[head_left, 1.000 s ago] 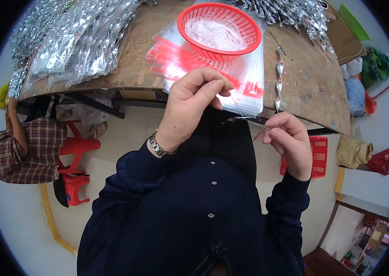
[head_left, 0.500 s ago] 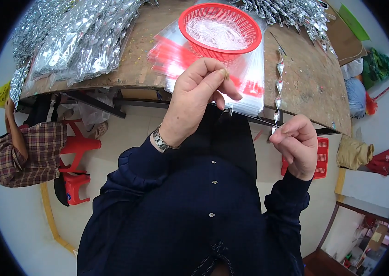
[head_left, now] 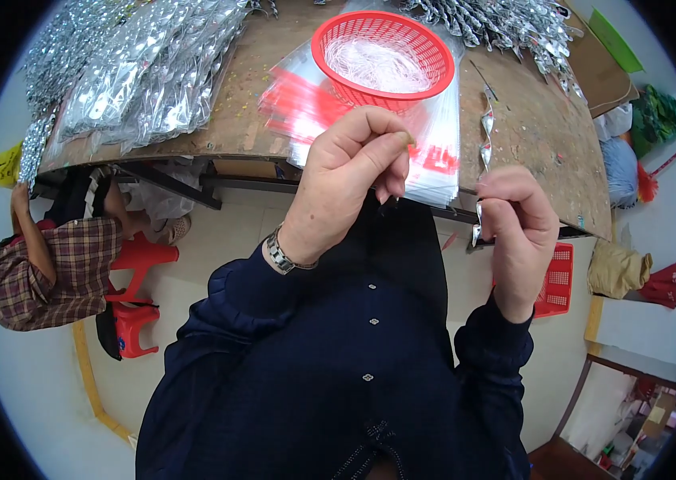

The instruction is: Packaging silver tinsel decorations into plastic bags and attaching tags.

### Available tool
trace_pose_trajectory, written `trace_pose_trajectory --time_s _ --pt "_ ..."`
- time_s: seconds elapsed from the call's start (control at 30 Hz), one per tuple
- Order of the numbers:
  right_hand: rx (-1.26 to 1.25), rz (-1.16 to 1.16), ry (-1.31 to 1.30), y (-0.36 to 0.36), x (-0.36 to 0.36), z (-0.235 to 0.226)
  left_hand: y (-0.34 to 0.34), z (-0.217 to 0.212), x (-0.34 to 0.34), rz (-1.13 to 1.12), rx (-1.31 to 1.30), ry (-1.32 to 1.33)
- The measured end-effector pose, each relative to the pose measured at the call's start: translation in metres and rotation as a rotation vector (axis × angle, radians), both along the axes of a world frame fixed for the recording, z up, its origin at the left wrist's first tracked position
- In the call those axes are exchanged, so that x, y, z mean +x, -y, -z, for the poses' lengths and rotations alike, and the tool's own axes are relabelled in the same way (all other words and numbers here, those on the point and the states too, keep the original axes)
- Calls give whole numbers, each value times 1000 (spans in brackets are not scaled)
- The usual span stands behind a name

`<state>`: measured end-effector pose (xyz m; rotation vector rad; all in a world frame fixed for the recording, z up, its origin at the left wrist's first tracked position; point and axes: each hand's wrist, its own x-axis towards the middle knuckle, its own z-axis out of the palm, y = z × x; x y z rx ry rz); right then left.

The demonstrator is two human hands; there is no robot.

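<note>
My left hand is closed in a pinch in front of the red basket, thumb against forefinger. Whatever it pinches, if anything, is too fine to make out. At the table's front edge, my right hand pinches a twisted silver foil strip. One stretch of the strip lies on the table beyond the fingers, and a short end hangs below them. White thread fills the basket, which stands on a stack of clear plastic bags with red printing.
Bagged silver foil pieces are heaped at the left of the wooden table, and more foil strips lie at the back right. A thin dark rod lies beside the strip. Another person sits at the left, near red stools.
My right hand has risen slightly, its fingers further up the foil strip and turned inward. My left hand stays pinched, having shifted only a little.
</note>
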<state>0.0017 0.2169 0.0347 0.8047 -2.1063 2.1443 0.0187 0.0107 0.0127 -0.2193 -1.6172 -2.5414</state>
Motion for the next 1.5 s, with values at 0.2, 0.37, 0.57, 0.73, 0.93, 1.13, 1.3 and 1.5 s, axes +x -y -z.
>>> trace_pose_trajectory --time_s 0.2,0.37,0.57,0.73,0.93,1.13,1.3,1.5 --pt "26 37 -43 22 -2 7 -1 3 2 61 36 14" --pt "0 58 109 35 4 9 -4 1 5 89 10 37" --pt "-13 20 166 37 4 12 -4 5 6 128 -18 50" --pt "85 24 204 37 6 10 -5 6 7 131 -47 56" --pt "39 23 119 35 3 14 -4 4 9 180 -82 84" --pt "34 26 146 30 0 14 2 8 11 234 -204 118" --pt "44 -8 198 34 4 15 0 11 12 157 -133 169" --pt "92 -65 229 36 5 21 -1 12 11 118 -113 142"
